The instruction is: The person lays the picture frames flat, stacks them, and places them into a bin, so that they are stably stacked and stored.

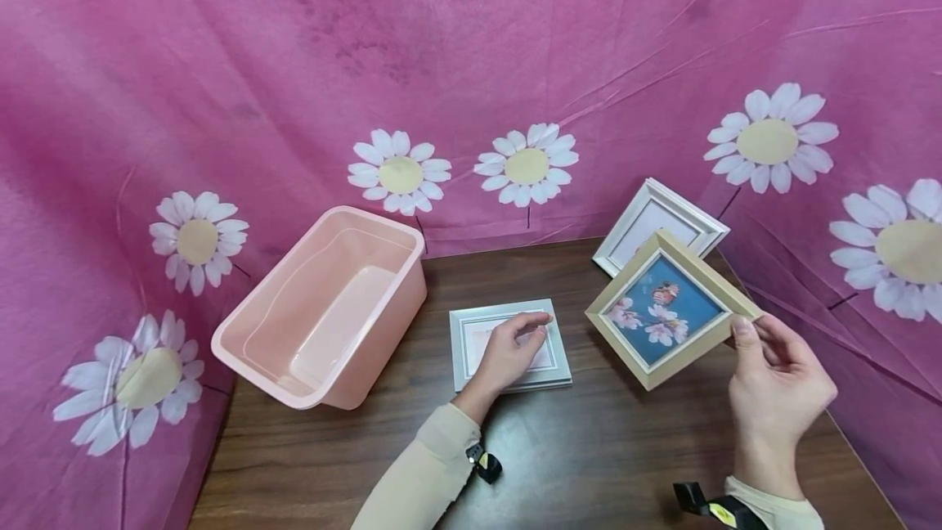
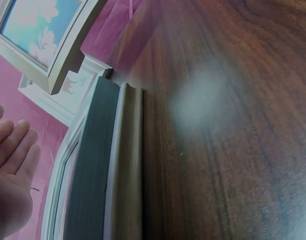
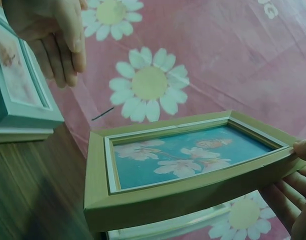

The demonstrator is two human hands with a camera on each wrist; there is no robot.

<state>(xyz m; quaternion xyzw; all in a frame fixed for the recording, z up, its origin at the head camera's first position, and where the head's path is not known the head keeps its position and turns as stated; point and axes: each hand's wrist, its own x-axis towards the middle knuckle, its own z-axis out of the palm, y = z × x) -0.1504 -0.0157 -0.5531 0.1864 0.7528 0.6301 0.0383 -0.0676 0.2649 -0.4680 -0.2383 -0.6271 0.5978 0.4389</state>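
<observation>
My right hand (image 1: pixel 782 387) pinches one corner of a light wooden picture frame (image 1: pixel 666 319), thumb on the front and fingers behind. The frame is tilted above the table, and its picture shows pink-white blossoms on blue. My left hand (image 1: pixel 509 350) hovers with relaxed fingers over a silver-grey picture frame (image 1: pixel 460 342) and holds nothing. In the left wrist view, that grey frame (image 2: pixel 93 165) lies flat on top of a beige frame (image 2: pixel 129 175). Behind the wooden frame, a white picture frame (image 1: pixel 640 223) is partly hidden.
A pink plastic tub (image 1: pixel 379 342) stands on the left of the brown wooden table (image 1: pixel 589 448); no contents show inside it. Pink cloth (image 1: pixel 471 39) with large white daisies hangs behind and along both sides of the table.
</observation>
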